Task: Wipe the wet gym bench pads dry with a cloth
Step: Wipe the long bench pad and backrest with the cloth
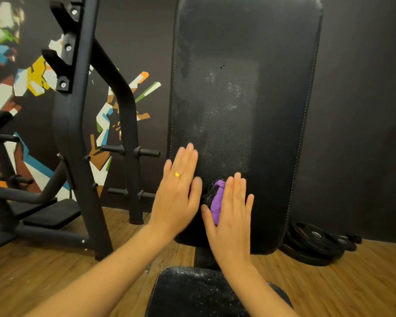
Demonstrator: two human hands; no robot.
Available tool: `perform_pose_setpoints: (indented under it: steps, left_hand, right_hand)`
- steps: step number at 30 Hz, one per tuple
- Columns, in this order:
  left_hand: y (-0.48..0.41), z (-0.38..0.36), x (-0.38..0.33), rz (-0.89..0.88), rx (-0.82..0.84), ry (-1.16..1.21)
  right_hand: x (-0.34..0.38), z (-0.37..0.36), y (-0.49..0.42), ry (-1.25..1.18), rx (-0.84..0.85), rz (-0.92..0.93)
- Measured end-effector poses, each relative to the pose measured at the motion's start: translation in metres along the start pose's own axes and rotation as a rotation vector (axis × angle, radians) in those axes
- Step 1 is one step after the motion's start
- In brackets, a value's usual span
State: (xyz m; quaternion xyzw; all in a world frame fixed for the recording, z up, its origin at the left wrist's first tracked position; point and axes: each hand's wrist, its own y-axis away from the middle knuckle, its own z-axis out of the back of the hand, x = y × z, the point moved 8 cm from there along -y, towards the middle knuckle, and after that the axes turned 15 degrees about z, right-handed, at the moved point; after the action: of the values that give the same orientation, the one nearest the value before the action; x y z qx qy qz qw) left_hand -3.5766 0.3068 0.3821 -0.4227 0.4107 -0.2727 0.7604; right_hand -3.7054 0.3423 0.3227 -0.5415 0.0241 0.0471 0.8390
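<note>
Right hand (230, 209) is flat on the bunched purple cloth (216, 202), fingers straight. It presses the cloth against the tall black leather-look back pad (245, 88) close to its lower edge, a little left of centre. That's palm pressure, I judge, so the cloth soaks rather than skids. My left hand (177, 195) lies open too, fingers straight, on that pad's left edge just beside the cloth, gripping nothing; it looks like it's steadying me. Pale wet speckles run up the pad's middle, so plenty remains above. The black seat pad (199, 294) at the bottom is dotted with droplets, not yet wiped by my reckoning. Count: two pads, one cloth, two hands, one yellow ring (177, 174) on the left. On the wooden floor by the back pad's lower right corner lie black weight plates (313, 239), three that I can make out.
</note>
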Motion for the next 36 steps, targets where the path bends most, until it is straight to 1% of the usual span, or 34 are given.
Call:
perform_pose_setpoints:
  steps: [2, 5, 8, 10, 11, 12, 14, 16, 17, 20, 22, 25, 29, 31, 34, 36]
  left_hand:
    - [0.023, -0.010, 0.006, -0.018, 0.046, -0.035]
    - [0.028, -0.023, 0.011, -0.001, 0.072, -0.042]
    - [0.027, -0.027, 0.009, 0.022, 0.041, -0.022]
    - [0.029, -0.026, 0.006, 0.029, 0.002, -0.001]
    - [0.030, -0.026, 0.003, 0.017, -0.015, 0.015]
    - [0.031, -0.026, 0.000, -0.010, -0.024, 0.030]
    - [0.037, -0.031, -0.007, -0.127, -0.027, 0.027]
    - [0.044, -0.039, -0.012, -0.249, -0.024, -0.046]
    - [0.046, -0.044, -0.013, -0.273, -0.019, -0.080]
    - [0.049, -0.046, -0.021, -0.222, -0.001, -0.110]
    - [0.054, -0.047, -0.031, -0.171, 0.026, -0.167]
    - [0.066, -0.057, -0.045, -0.099, 0.058, -0.247]
    - [0.065, -0.076, -0.046, -0.010, 0.012, -0.413]
    - [0.064, -0.081, -0.043, -0.022, 0.005, -0.461]
    - [0.066, -0.081, -0.038, -0.089, -0.016, -0.488]
    - [0.063, -0.071, -0.027, -0.081, -0.032, -0.491]
  right_hand:
    - [0.001, 0.002, 0.000, -0.011, -0.006, 0.007]
    - [-0.005, 0.002, 0.003, -0.022, 0.007, 0.044]
    - [-0.014, 0.009, 0.009, -0.060, 0.060, 0.153]
    - [-0.022, 0.016, 0.015, -0.172, 0.102, 0.227]
    - [-0.030, 0.022, 0.016, -0.216, 0.096, 0.245]
    - [-0.040, 0.029, 0.014, -0.232, 0.065, 0.247]
    - [-0.063, 0.039, 0.004, -0.207, -0.019, 0.215]
    - [-0.078, 0.042, -0.012, -0.130, -0.056, 0.219]
    - [-0.080, 0.042, -0.018, -0.081, -0.067, 0.246]
    - [-0.080, 0.040, -0.023, 0.086, -0.124, 0.327]
    - [-0.080, 0.037, -0.021, 0.155, -0.159, 0.333]
    - [-0.080, 0.037, -0.019, 0.176, -0.166, 0.323]
    - [-0.080, 0.039, -0.019, 0.172, -0.151, 0.333]
    - [-0.079, 0.039, -0.019, 0.164, -0.151, 0.333]
    - [-0.079, 0.039, -0.019, 0.155, -0.153, 0.341]
    - [-0.079, 0.039, -0.019, 0.145, -0.159, 0.344]
